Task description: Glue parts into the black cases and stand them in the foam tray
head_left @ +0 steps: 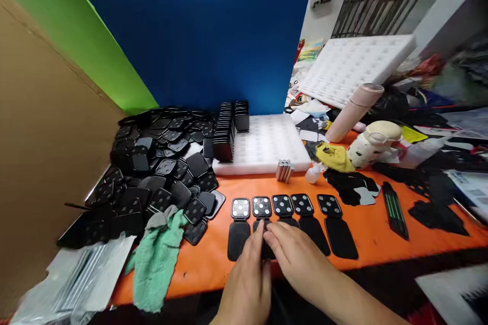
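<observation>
A row of several open, hinged black flat cases lies before me, each with a dotted square and a plain black flap. My left hand (249,277) and my right hand (299,259) meet over the flap of the second case (262,207) from the left. Their fingers are bent close together, with the fingertips near its hinge. Whatever is between them is hidden. To the left lies the leftmost case (239,241), with a paler dotted square. My right hand partly covers the third case (282,205). The far-right case (340,238) lies uncovered.
A heap of black dotted pieces (163,162) fills the left side, with a green cloth (158,264) in front. Behind are a white foam block (267,137), stacked black cases (223,134) and small metal cylinders (284,170). A bottle (375,142) and green-black strips (395,210) are right.
</observation>
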`<state>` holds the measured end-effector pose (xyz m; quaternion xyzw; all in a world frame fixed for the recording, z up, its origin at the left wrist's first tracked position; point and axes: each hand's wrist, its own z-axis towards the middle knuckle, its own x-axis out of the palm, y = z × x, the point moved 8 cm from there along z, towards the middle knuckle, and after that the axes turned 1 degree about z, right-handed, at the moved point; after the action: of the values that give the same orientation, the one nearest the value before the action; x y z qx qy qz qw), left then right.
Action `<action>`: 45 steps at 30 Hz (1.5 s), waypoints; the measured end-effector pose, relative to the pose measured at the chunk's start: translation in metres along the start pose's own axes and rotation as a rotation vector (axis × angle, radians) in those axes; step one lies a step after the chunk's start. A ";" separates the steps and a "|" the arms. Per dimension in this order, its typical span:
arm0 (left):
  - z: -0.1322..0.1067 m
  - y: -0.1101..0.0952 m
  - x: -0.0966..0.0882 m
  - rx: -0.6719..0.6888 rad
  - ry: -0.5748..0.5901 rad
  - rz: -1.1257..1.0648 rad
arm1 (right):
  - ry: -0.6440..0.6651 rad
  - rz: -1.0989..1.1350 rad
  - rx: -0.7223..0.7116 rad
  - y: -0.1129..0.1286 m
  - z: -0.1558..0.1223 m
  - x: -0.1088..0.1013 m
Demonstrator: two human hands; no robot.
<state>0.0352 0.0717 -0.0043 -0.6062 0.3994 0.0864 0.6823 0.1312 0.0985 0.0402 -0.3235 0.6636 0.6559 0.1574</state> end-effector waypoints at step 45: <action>0.007 0.021 -0.048 -0.302 -0.371 -0.658 | 0.132 1.513 0.426 -0.005 -0.018 0.042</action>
<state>-0.0065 0.1014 0.0106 -0.7691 0.0370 0.0293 0.6374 0.1069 0.0718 0.0111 0.2148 0.8228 0.4231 -0.3128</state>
